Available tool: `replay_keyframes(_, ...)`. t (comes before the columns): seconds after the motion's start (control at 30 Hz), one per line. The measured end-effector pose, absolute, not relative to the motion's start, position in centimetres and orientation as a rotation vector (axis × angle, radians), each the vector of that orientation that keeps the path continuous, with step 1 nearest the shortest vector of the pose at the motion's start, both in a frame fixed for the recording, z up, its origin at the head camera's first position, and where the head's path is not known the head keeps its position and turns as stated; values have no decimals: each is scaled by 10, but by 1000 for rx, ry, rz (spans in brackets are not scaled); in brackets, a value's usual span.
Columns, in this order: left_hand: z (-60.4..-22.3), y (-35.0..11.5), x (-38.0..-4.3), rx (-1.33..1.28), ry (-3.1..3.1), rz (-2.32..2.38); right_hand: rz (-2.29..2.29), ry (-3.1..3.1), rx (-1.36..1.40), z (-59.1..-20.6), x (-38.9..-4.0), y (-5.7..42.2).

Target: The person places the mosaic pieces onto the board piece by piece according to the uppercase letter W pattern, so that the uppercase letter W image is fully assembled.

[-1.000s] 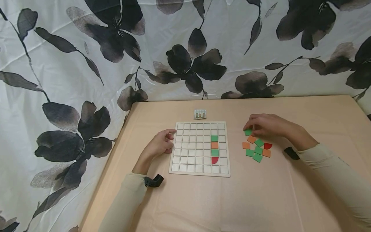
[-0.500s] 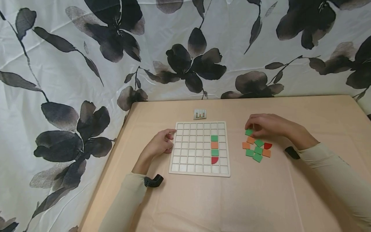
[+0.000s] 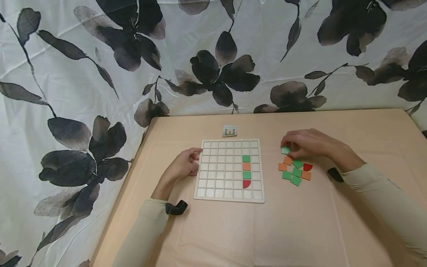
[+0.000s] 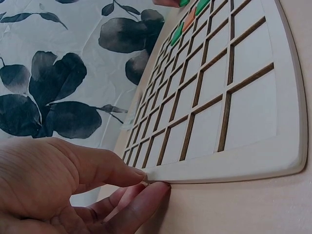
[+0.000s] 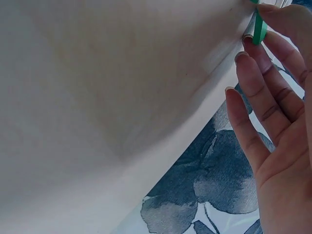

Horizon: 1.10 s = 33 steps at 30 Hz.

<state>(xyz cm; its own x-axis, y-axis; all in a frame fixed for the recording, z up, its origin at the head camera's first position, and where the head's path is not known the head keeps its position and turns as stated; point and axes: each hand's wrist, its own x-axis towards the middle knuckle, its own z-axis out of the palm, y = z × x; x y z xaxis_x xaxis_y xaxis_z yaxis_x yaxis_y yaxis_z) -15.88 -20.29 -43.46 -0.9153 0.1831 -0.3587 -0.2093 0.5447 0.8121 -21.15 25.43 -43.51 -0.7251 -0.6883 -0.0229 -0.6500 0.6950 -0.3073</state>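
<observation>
My right hand (image 3: 308, 142) pinches a green square tile (image 3: 285, 150) at the far side of a loose group of tiles. In the right wrist view this green tile (image 5: 260, 30) is seen edge-on between thumb and fingers. My left hand (image 3: 183, 163) holds the left edge of a white gridded board (image 3: 220, 167); the left wrist view has the thumb on the rim (image 4: 214, 174) and fingers against its side. One column of the board bears a green tile (image 3: 246, 158), an orange tile (image 3: 246, 166), another green tile (image 3: 246, 174) and a red quarter-round tile (image 3: 246, 184).
Several green and orange squares, such as this orange tile (image 3: 305, 175), and a red rounded tile (image 3: 307, 167) lie right of the board. Behind the board is a small card with a grid pattern (image 3: 229, 130). A floral cloth (image 3: 207, 55) hangs past the table's far edge.
The green tile in my right hand has tilted and come up slightly, clear of the orange tile beside it. My left hand stays at the board's edge.
</observation>
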Motion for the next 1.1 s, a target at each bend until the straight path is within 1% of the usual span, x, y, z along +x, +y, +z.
replay_keyframes(0.27, -432, -201, -159, -21, 2377, 1332, -371, 2775, -1091, -433, -210, 253)
replay_keyframes(0.57, -432, -201, -158, -13, 2391, 1315, -352, 2768, -1157, -432, -213, 253)
replay_keyframes(1.1, -432, -200, -158, -26, 2386, 1316, -484, 2688, -1122, -417, -208, 238)
